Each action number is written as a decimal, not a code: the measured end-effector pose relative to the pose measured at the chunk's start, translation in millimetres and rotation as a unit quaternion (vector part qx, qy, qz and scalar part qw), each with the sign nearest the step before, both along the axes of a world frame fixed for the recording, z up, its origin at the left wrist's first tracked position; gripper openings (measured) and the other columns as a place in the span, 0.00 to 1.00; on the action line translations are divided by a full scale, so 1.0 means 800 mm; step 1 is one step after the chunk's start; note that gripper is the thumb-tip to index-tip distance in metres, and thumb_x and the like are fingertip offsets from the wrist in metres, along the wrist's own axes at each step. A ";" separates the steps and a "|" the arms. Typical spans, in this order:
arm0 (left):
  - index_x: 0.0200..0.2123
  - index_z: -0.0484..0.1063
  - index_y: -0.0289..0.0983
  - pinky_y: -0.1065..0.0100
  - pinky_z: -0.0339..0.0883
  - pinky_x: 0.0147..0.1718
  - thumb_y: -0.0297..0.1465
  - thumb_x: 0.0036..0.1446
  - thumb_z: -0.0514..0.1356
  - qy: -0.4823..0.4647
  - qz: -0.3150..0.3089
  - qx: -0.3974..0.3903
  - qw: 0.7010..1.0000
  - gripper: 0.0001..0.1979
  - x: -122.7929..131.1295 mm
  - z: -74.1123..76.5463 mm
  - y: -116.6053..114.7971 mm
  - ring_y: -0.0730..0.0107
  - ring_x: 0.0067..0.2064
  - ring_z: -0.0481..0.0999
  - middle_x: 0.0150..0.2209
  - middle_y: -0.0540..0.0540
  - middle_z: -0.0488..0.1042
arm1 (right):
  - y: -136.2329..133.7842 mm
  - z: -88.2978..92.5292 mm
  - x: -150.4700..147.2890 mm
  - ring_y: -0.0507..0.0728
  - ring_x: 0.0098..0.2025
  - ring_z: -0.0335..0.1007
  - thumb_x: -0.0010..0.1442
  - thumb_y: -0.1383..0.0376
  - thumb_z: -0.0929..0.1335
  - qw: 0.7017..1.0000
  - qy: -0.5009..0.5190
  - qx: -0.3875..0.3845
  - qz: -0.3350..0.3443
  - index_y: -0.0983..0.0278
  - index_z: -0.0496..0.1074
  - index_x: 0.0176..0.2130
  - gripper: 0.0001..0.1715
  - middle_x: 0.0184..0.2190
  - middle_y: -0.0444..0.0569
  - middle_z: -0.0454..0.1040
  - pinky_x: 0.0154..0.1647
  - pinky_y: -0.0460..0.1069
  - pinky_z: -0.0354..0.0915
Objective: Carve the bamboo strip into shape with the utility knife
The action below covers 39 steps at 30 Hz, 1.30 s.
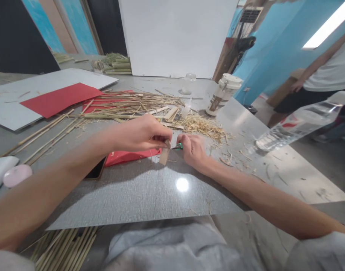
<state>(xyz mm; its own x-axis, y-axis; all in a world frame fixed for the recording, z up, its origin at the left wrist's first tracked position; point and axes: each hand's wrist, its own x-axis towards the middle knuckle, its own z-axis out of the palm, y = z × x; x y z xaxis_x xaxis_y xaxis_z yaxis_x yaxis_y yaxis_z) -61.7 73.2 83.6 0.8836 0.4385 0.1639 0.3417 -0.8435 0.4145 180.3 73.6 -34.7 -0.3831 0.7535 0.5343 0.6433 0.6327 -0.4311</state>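
My left hand [150,135] is closed in a pinch on a flat, pale strip of straw [164,156], which hangs down from the fingertips just above the table. My right hand [193,149] is wrapped round a small green-handled tool [178,146]. Its short dark tip points left at the strip; whether it is a knife or scissors I cannot make out. Beneath my left wrist lies a folded red sheet [127,156] beside a dark phone [96,170], partly hidden by my forearm. Behind my hands are a pile of straw shavings [203,127] and split pale pieces [171,113].
Thin dry stalks [133,99] lie across the grey table [150,192]. A red card [62,98] rests on a white board [8,90] at left. A white cup [223,94], glass jar [188,83] and water bottle [299,122] stand right. A person [325,67] is beyond.
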 end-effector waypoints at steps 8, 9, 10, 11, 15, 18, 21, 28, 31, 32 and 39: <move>0.32 0.74 0.38 0.71 0.57 0.30 0.26 0.68 0.61 0.006 -0.012 0.014 1.000 0.09 0.000 0.000 0.000 0.75 0.26 0.67 0.24 0.54 0.69 | 0.004 -0.007 -0.001 0.55 0.23 0.66 0.77 0.39 0.41 1.000 0.004 0.000 -0.002 0.60 0.69 0.24 0.51 0.19 0.48 0.69 0.30 0.52 0.55; 0.32 0.74 0.38 0.71 0.56 0.30 0.26 0.68 0.61 0.003 -0.013 0.013 1.000 0.09 -0.001 0.000 0.000 0.75 0.26 0.67 0.24 0.54 0.70 | 0.005 -0.007 -0.001 0.55 0.23 0.65 0.76 0.38 0.41 1.000 0.003 0.001 -0.001 0.60 0.68 0.24 0.51 0.19 0.48 0.69 0.30 0.52 0.55; 0.32 0.74 0.38 0.72 0.56 0.30 0.26 0.68 0.61 0.002 -0.015 0.013 1.000 0.09 -0.001 0.000 0.001 0.75 0.26 0.67 0.24 0.54 0.70 | 0.006 -0.007 -0.001 0.55 0.23 0.64 0.76 0.38 0.41 1.000 0.001 0.002 0.001 0.60 0.67 0.23 0.51 0.19 0.48 0.69 0.30 0.52 0.54; 0.32 0.74 0.38 0.72 0.57 0.30 0.26 0.68 0.62 0.001 -0.015 0.013 1.000 0.09 -0.001 0.000 0.001 0.75 0.26 0.67 0.24 0.54 0.70 | 0.007 -0.007 -0.002 0.54 0.22 0.64 0.76 0.38 0.41 1.000 -0.001 0.002 0.002 0.60 0.67 0.23 0.51 0.19 0.48 0.68 0.30 0.52 0.54; 0.31 0.73 0.38 0.72 0.57 0.30 0.27 0.69 0.61 -0.001 -0.018 0.014 1.000 0.11 0.000 0.001 0.000 0.75 0.26 0.66 0.24 0.54 0.69 | 0.008 -0.008 -0.001 0.54 0.22 0.63 0.76 0.38 0.40 1.000 -0.010 0.004 0.007 0.60 0.68 0.24 0.52 0.19 0.48 0.67 0.29 0.52 0.53; 0.31 0.72 0.38 0.72 0.56 0.29 0.28 0.69 0.61 0.001 -0.019 0.013 1.000 0.11 0.001 0.002 0.000 0.75 0.25 0.64 0.24 0.54 0.68 | 0.009 -0.010 0.001 0.54 0.22 0.62 0.76 0.38 0.39 1.000 -0.017 0.004 0.010 0.60 0.69 0.25 0.53 0.19 0.47 0.67 0.30 0.52 0.54; 0.32 0.73 0.38 0.72 0.56 0.30 0.28 0.70 0.61 0.004 -0.019 0.013 1.000 0.10 0.001 0.000 0.002 0.75 0.26 0.66 0.24 0.53 0.70 | 0.012 -0.010 0.003 0.54 0.23 0.63 0.75 0.37 0.39 1.000 -0.025 0.004 0.013 0.60 0.70 0.26 0.53 0.20 0.48 0.69 0.31 0.52 0.54; 0.35 0.77 0.38 0.71 0.58 0.31 0.29 0.70 0.61 0.000 -0.026 0.010 1.000 0.09 0.003 -0.002 0.005 0.74 0.27 0.70 0.26 0.52 0.74 | 0.014 -0.007 0.004 0.54 0.24 0.60 0.76 0.40 0.39 0.998 -0.060 0.007 0.028 0.61 0.68 0.25 0.52 0.21 0.49 0.69 0.30 0.53 0.50; 0.37 0.79 0.38 0.71 0.59 0.31 0.28 0.70 0.61 0.003 -0.026 0.013 1.000 0.08 0.003 -0.001 0.002 0.73 0.28 0.70 0.27 0.51 0.75 | 0.012 -0.005 0.003 0.53 0.22 0.54 0.77 0.41 0.43 0.995 -0.088 0.005 0.042 0.60 0.63 0.22 0.47 0.20 0.48 0.65 0.29 0.53 0.45; 0.37 0.79 0.38 0.70 0.59 0.31 0.28 0.70 0.61 0.004 -0.025 0.014 1.000 0.08 0.003 -0.001 0.001 0.73 0.28 0.71 0.27 0.51 0.76 | 0.012 -0.005 0.003 0.53 0.22 0.52 0.77 0.41 0.43 0.994 -0.096 0.004 0.045 0.60 0.62 0.22 0.46 0.19 0.48 0.65 0.29 0.53 0.44; 0.36 0.79 0.38 0.71 0.59 0.31 0.29 0.70 0.61 0.003 -0.021 0.009 1.000 0.09 -0.001 -0.002 0.003 0.73 0.28 0.71 0.27 0.51 0.76 | 0.012 -0.004 0.003 0.53 0.23 0.52 0.77 0.42 0.42 0.992 -0.122 -0.008 0.040 0.59 0.60 0.23 0.45 0.20 0.47 0.63 0.29 0.54 0.43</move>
<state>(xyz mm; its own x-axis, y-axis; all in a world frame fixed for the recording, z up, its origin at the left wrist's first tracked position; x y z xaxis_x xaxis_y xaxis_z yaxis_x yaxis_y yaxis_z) -62.3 76.0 81.8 0.9023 0.3976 0.1664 0.3077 -0.8646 0.3972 182.6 83.0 -37.6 -0.5592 0.7230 0.4058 0.6774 0.6806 -0.2792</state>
